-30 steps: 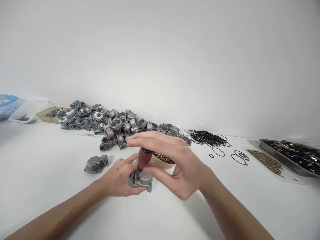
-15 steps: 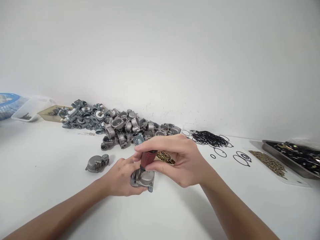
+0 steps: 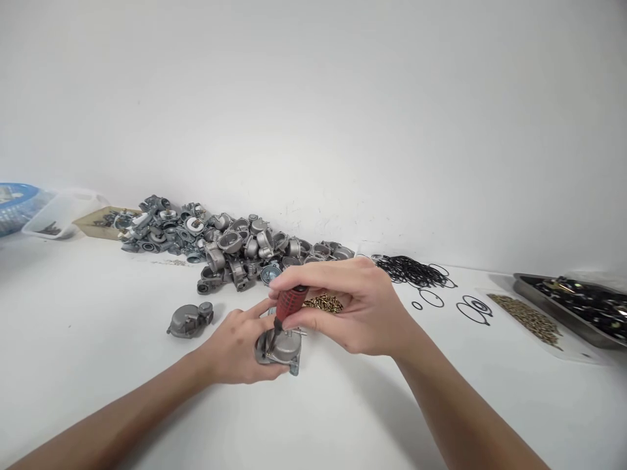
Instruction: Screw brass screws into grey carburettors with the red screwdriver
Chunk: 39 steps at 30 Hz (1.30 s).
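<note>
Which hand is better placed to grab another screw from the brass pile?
Right. The right hand sits just in front of the screws, though it holds the screwdriver. The left hand grips the metal part, farther off.

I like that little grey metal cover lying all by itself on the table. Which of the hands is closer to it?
Left. The left hand lies just right of the lone metal cover, gripping another metal part. The right hand is farther right, holding a red-handled screwdriver.

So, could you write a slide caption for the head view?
Right hand turns a red-handled screwdriver into a metal housing gripped by left hand.
</note>
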Motion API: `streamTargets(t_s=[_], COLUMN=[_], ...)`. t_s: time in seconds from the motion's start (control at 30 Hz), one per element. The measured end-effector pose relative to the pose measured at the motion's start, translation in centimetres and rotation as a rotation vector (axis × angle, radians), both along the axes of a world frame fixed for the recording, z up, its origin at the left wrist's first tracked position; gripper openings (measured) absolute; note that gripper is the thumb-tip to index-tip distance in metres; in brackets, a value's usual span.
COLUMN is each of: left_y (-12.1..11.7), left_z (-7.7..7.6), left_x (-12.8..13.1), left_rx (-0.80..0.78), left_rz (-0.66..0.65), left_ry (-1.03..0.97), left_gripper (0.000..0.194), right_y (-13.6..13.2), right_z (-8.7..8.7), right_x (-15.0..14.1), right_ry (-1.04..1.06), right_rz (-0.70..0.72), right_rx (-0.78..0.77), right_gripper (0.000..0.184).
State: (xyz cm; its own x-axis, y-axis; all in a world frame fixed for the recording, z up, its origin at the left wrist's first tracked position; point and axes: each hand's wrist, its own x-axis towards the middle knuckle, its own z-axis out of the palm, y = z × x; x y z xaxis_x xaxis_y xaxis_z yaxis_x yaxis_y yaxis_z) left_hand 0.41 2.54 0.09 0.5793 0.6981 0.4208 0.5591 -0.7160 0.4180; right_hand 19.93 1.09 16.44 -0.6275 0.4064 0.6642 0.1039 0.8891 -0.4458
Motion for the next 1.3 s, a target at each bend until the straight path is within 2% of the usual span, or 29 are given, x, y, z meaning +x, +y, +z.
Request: streamTargets(t_s=[0.2,0.33,0.4,0.47,0.67,0.77,0.83,0.97,1.1,1.2,1.3], left_y=[-0.2,-0.3,-0.3,-0.4,-0.7,-0.7,-0.7,-0.7,-1.0,-1.2,-1.1], left_z=[-0.1,0.3,0.4,0.6,1.1,1.2,1.1,1.1,1.8,2.3,2.5], left_x=[0.2,0.3,0.3,0.4,0.9,1.0,1.1,1.4,1.9,2.1,1.9], left_rx=[-0.035,-0.034,-0.037,-0.046,-0.108,-0.124,-0.116,-0.130,-0.161,-0.183,-0.197], left_rz=[0.062,0.041,0.030,0.024,0.002,-0.002,0.017,0.036,0.049,0.047,0.012], left_ry=[0.042,0.026,0.011,-0.001,-0.022,-0.056,-0.066,-0.066,-0.086,-0.086,-0.089], left_gripper=[0.059,0.055,0.052,0.050,0.049,0.056,0.063,0.073,0.076,0.078,0.084], right_y=[-0.4,-0.2,0.0,0.1,-1.0,-1.3,-1.2,-1.0,-1.4,-1.7,-1.7], right_z=[0.1,0.2,0.1,0.1,0.3,0.4,0.6,1.2,1.3,1.2,1.5], right_x=[-0.2,0.4,0.6,0.5,-0.7,-0.7,-0.3,0.4,-0.2,-0.4,0.9], right_ry=[-0.045,-0.075,-0.037,0.015,0.033,0.006,-0.038,-0.104,-0.087,-0.053,-0.064], right_rz=[-0.132,0.024,0.092,0.093,-0.101,-0.174,-0.144,0.017,-0.112,-0.196,-0.262], right_rx=[0.034,-0.051,-0.113,-0.133,0.014,0.071,0.047,-0.053,-0.032,0.023,0.074], right_gripper=[0.028,0.040,0.038,0.035,0.028,0.027,0.029,0.033,0.021,0.024,0.023])
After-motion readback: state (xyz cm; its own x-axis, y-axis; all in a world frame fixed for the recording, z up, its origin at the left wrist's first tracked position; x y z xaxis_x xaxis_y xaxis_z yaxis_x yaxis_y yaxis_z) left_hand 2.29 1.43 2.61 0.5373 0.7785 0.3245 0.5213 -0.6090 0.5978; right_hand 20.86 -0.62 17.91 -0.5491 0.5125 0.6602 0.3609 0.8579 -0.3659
